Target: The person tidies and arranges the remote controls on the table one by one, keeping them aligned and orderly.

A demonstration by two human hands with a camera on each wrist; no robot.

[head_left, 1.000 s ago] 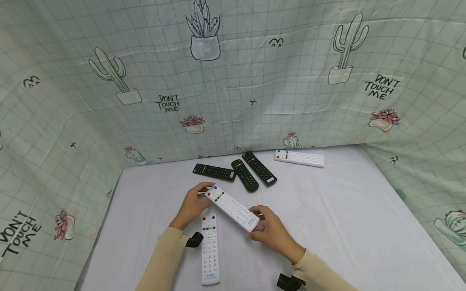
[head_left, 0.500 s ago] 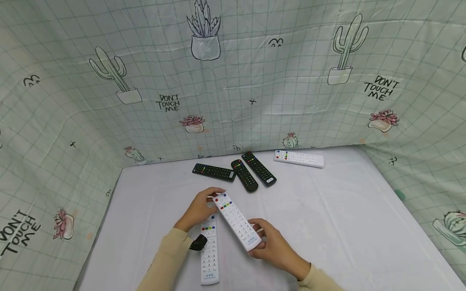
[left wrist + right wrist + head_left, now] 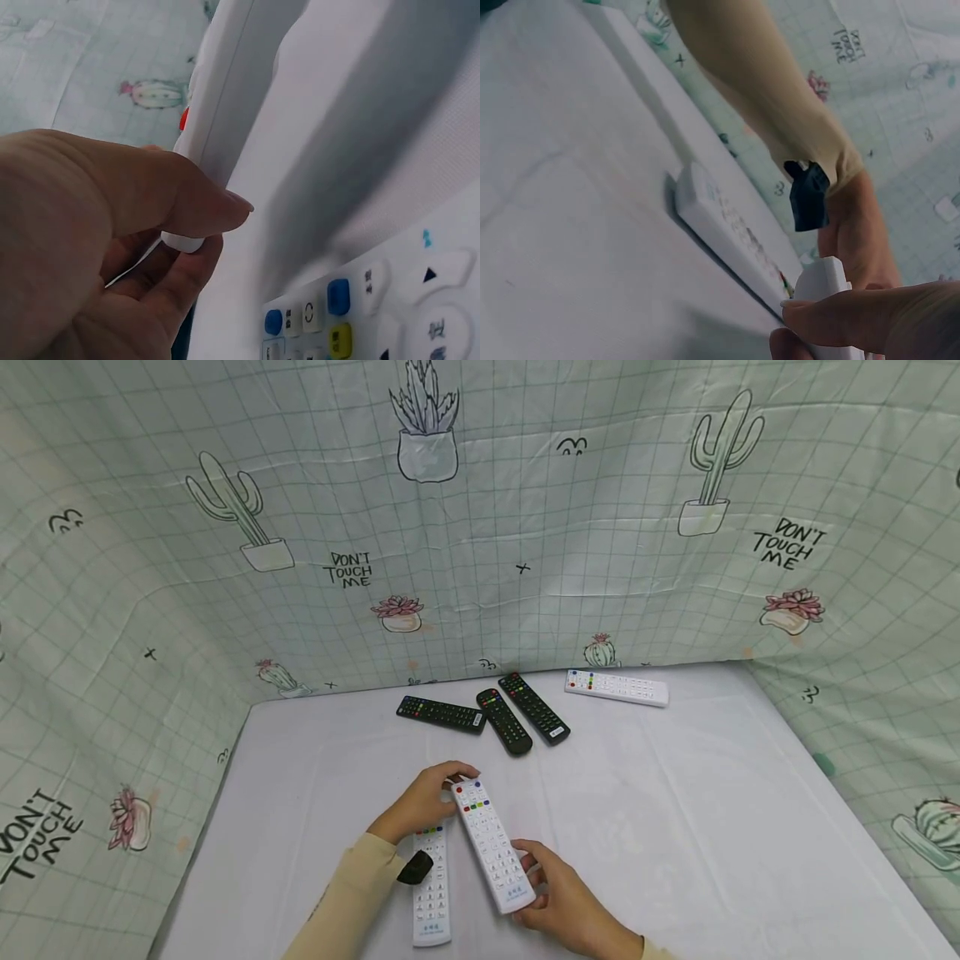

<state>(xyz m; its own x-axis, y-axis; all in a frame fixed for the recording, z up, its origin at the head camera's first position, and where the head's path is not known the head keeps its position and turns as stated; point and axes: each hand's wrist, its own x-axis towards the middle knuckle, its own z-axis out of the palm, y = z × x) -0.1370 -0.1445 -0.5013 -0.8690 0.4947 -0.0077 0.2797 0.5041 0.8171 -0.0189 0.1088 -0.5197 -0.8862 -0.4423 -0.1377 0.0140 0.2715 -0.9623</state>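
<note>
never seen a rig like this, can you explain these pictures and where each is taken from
There is no machine: a bare human left hand and right hand each hold one end of a white remote. The wide picture looks down from the head; the close-ups are taken from the left and right wrists. On the white table, a second white remote lies partly hidden by the left hand. Farther back lie three black remotes and, to their right, a third white remote.

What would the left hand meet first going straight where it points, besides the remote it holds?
Probably the middle black remote, at its near end; depth is unclear, so the left hand might pass above.
</note>
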